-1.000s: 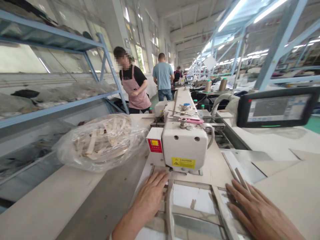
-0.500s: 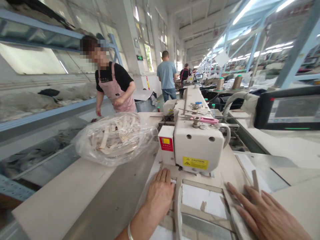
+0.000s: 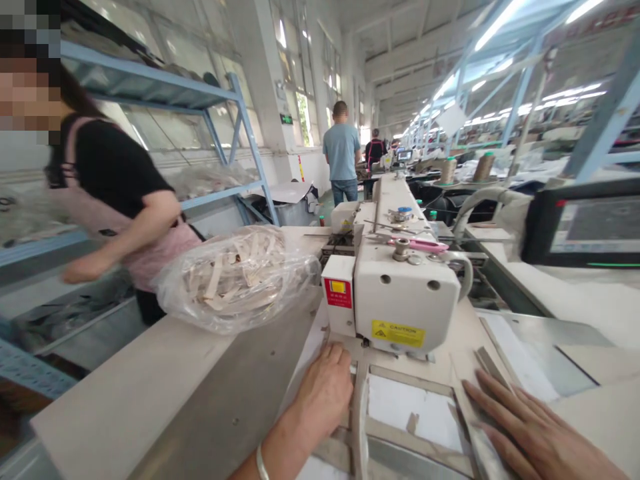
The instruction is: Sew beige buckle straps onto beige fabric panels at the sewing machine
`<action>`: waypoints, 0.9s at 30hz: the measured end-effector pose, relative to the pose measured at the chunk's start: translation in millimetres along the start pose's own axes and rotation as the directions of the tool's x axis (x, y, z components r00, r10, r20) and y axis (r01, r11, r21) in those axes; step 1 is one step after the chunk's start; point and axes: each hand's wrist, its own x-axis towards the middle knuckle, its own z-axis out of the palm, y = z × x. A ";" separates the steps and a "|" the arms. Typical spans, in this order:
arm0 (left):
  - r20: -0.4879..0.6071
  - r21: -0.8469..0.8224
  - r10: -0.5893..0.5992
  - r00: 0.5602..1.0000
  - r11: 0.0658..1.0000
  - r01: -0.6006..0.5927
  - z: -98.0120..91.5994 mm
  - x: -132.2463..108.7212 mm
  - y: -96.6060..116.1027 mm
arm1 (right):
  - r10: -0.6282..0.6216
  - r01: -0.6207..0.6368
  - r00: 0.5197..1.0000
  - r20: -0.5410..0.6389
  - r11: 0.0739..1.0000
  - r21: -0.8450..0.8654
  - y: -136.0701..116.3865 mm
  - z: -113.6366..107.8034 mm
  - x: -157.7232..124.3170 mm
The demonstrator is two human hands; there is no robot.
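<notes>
My left hand [image 3: 325,390], a bangle at its wrist, rests on the left side of a flat template [image 3: 361,400] with strips and white openings. Its fingers are curled in, and whatever lies under them is hidden. On the right, my right hand [image 3: 530,427] lies flat with fingers spread, over the beige material [image 3: 475,420] along the template's right side. A narrow grey-beige strip [image 3: 493,365] sits by those fingertips. Just beyond both hands stands the white head of a sewing machine [image 3: 407,293], with a pink-handled tool [image 3: 420,245] on top.
A clear plastic bag of beige strips [image 3: 240,273] stands on the table at left. A co-worker in a pink apron [image 3: 115,200] is close behind it. A screen [image 3: 590,227] juts in at right. Thread cones [image 3: 483,167] and another person [image 3: 341,153] are farther back.
My left fingers have gone from stretched out to curled. The narrow strip by my right hand now leans left. The co-worker in the apron has come nearer, toward the left edge.
</notes>
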 end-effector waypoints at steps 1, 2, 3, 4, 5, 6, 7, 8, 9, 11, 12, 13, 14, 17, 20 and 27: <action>0.010 -0.007 0.007 1.000 1.000 -0.007 -1.2 2.1 -1.2 | -0.027 0.028 0.999 0.032 0.999 -0.030 -3.6 -4.7 3.3; 0.018 -0.008 0.004 1.000 1.000 -0.004 -2.2 3.9 -1.9 | -0.050 0.054 0.997 0.065 0.997 -0.059 -7.4 -9.2 6.7; 0.031 -0.003 -0.002 1.000 1.000 0.002 -3.0 5.5 -2.0 | -0.060 0.068 0.993 0.100 0.994 -0.085 -11.4 -13.3 10.1; 0.051 0.006 -0.007 0.999 1.000 0.007 -3.7 6.9 -1.7 | -0.049 0.063 0.990 0.131 0.992 -0.105 -15.6 -16.6 13.3; 0.076 0.017 -0.009 0.997 1.000 0.008 -4.2 8.0 -1.3 | -0.029 0.048 0.987 0.157 0.991 -0.122 -19.9 -18.9 16.2; 0.103 0.027 -0.007 0.995 1.000 0.004 -4.5 8.7 -0.9 | 0.000 0.025 0.984 0.177 0.990 -0.138 -24.2 -20.3 18.7; 0.125 0.034 -0.001 0.992 0.999 -0.003 -4.5 9.1 -0.7 | 0.029 0.000 0.982 0.188 0.988 -0.154 -28.4 -20.7 20.8; 0.138 0.036 0.008 0.990 0.999 -0.013 -4.1 9.1 -1.0 | 0.052 -0.019 0.980 0.192 0.985 -0.169 -32.2 -20.5 22.3; 0.143 0.035 0.016 0.990 0.999 -0.021 -3.3 8.6 -1.9 | 0.069 -0.034 0.980 0.188 0.983 -0.182 -35.5 -19.9 23.4; 0.135 0.027 0.032 0.990 0.999 -0.036 -0.7 6.2 -4.9 | 0.078 -0.041 0.982 0.174 0.978 -0.206 -40.0 -18.4 23.9; 0.127 0.014 0.044 0.991 0.999 -0.046 1.0 4.4 -6.8 | 0.075 -0.037 0.983 0.168 0.976 -0.216 -41.3 -17.8 23.6; 0.118 -0.004 0.058 0.991 0.998 -0.058 2.8 2.3 -8.8 | 0.067 -0.030 0.984 0.165 0.975 -0.220 -41.9 -17.4 22.9; 0.110 -0.025 0.073 0.991 0.997 -0.071 4.5 0.2 -10.7 | 0.061 -0.024 0.985 0.162 0.975 -0.219 -41.9 -17.3 22.2; 0.093 -0.066 0.095 0.991 0.994 -0.089 8.1 -4.8 -13.9 | 0.040 -0.012 0.989 0.139 0.980 -0.197 -40.5 -17.0 20.2; 0.093 -0.069 0.068 0.993 0.996 -0.061 8.5 -5.8 -13.8 | 0.026 -0.005 0.992 0.120 0.984 -0.177 -38.3 -16.0 19.2; 0.163 -0.081 0.055 0.985 0.996 -0.042 3.1 -2.4 -13.0 | 0.048 -0.026 0.989 0.138 0.987 -0.160 -35.2 -14.4 14.2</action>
